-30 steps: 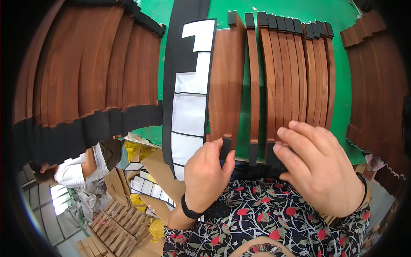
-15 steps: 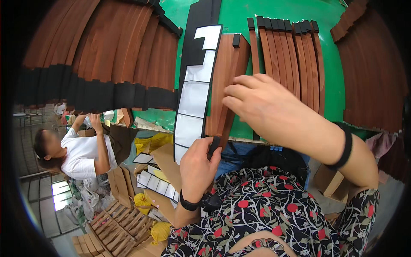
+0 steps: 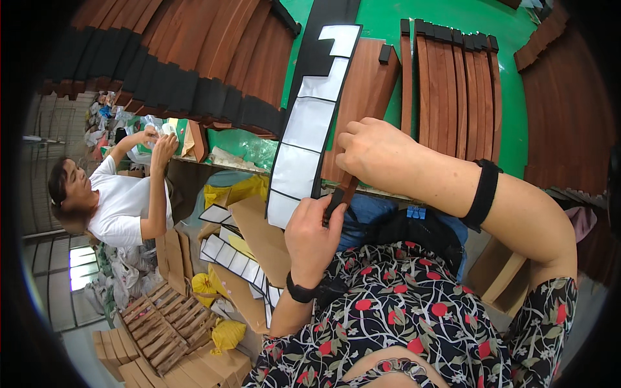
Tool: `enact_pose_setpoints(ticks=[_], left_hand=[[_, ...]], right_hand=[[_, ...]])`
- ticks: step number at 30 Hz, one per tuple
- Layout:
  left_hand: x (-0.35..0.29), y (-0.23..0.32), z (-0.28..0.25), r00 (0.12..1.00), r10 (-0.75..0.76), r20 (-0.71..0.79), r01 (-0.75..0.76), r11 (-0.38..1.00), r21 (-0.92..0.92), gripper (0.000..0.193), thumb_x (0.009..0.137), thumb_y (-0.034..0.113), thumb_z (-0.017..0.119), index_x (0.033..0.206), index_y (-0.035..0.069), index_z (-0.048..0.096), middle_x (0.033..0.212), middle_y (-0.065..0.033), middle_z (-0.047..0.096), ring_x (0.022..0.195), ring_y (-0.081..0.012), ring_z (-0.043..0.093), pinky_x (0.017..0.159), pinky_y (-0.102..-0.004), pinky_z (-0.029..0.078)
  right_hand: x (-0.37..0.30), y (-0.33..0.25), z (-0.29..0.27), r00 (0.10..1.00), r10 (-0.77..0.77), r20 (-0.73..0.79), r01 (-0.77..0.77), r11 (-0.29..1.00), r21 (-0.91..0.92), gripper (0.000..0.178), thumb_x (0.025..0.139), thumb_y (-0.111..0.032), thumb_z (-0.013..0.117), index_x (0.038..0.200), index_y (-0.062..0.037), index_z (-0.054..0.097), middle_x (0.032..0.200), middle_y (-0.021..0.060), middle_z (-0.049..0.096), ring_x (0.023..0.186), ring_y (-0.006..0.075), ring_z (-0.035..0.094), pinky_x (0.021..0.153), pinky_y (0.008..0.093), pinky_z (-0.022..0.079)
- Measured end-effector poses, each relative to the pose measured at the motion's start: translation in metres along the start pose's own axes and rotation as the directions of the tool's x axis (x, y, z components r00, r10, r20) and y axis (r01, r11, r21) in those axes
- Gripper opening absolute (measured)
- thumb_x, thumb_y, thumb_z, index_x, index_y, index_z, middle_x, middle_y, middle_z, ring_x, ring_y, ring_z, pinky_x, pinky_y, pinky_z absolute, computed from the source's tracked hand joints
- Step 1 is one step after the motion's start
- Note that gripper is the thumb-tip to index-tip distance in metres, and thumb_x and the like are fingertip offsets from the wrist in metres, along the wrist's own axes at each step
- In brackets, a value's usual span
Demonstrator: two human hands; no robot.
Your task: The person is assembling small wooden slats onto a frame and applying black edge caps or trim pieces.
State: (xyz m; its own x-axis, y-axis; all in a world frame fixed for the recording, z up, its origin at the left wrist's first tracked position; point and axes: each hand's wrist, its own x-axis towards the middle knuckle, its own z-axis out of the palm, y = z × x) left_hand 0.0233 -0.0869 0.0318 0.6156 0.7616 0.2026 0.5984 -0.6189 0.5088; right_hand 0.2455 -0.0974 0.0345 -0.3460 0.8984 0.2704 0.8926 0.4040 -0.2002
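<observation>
A reddish-brown wooden board (image 3: 365, 84) lies lengthwise before me, with a black pad (image 3: 385, 54) at its far end. My left hand (image 3: 312, 236) is closed around its near end, thumb and fingers pinching another black pad (image 3: 334, 202) there. Curled over the board a little farther up is my right hand (image 3: 378, 152), its fingertips bent down against the wood and partly hidden. Just left of the board, a black-edged strip of white-backed pads (image 3: 303, 123) reaches over the table edge, close to my left hand.
Stacked boards with black ends (image 3: 194, 64) fill the left of the green table (image 3: 511, 97). A row of narrow boards (image 3: 453, 97) lies right, with another stack (image 3: 563, 123) beyond. A co-worker (image 3: 123, 194) works at left. Below are cardboard (image 3: 255, 226) and a wooden pallet (image 3: 165, 330).
My right hand has come down onto the board and its fingers have curled in. The left hand keeps its hold at the near end. The whole view has shifted slightly.
</observation>
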Motion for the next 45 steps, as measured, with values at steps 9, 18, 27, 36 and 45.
enact_pose_setpoints(ticks=[9,18,27,36,45], left_hand=[[-0.004,0.003,0.011,0.99,0.071,-0.122,-0.058,0.993,0.104,0.017,0.085,0.008,0.078,0.099,0.001,0.071,0.081,-0.0102,0.062,0.069,-0.0241,0.062,0.061,-0.0352,0.049],[-0.008,0.012,0.014,0.99,0.028,-0.135,-0.007,0.989,0.15,0.016,0.085,0.008,0.078,0.098,0.001,0.071,0.082,-0.0103,0.063,0.07,-0.0244,0.062,0.063,-0.0354,0.05],[-0.009,0.014,0.016,0.99,0.012,-0.14,0.012,0.985,0.17,0.015,0.085,0.007,0.078,0.097,0.002,0.071,0.081,-0.0098,0.062,0.07,-0.0237,0.061,0.063,-0.0346,0.049],[-0.008,0.016,0.017,0.989,-0.018,-0.15,0.04,0.989,0.146,0.015,0.084,0.006,0.078,0.096,0.002,0.071,0.081,-0.0095,0.062,0.069,-0.023,0.06,0.062,-0.0338,0.048],[-0.011,0.011,0.019,0.991,-0.044,-0.129,0.059,0.991,0.12,0.021,0.081,0.008,0.081,0.096,0.001,0.068,0.085,-0.0127,0.062,0.076,-0.0322,0.061,0.066,-0.0403,0.05]], right_hand=[[-0.003,-0.002,0.0,1.0,0.029,-0.001,-0.028,0.999,0.015,0.009,0.076,-0.015,0.072,0.082,-0.0096,0.074,0.09,0.004,0.067,0.095,0.0226,0.064,0.081,0.0349,0.05],[-0.004,-0.004,0.002,0.997,0.023,-0.071,-0.02,0.999,0.045,0.009,0.076,-0.016,0.07,0.079,-0.0086,0.074,0.086,0.0046,0.066,0.092,0.0229,0.064,0.078,0.035,0.05],[-0.003,-0.005,0.004,0.999,0.012,-0.042,-0.012,1.0,-0.009,0.008,0.078,-0.019,0.071,0.079,-0.0119,0.076,0.087,0.0042,0.069,0.092,0.0222,0.066,0.075,0.034,0.051],[-0.002,-0.005,0.004,1.0,0.016,-0.022,-0.016,1.0,-0.008,0.009,0.078,-0.019,0.072,0.079,-0.0111,0.076,0.087,0.0042,0.07,0.093,0.0222,0.066,0.076,0.0339,0.051],[-0.018,-0.017,-0.009,0.994,-0.065,0.092,0.055,0.992,0.113,0.026,0.081,-0.019,0.069,0.105,-0.0114,0.078,0.097,0.0105,0.067,0.098,0.0301,0.064,0.084,0.0375,0.053]])
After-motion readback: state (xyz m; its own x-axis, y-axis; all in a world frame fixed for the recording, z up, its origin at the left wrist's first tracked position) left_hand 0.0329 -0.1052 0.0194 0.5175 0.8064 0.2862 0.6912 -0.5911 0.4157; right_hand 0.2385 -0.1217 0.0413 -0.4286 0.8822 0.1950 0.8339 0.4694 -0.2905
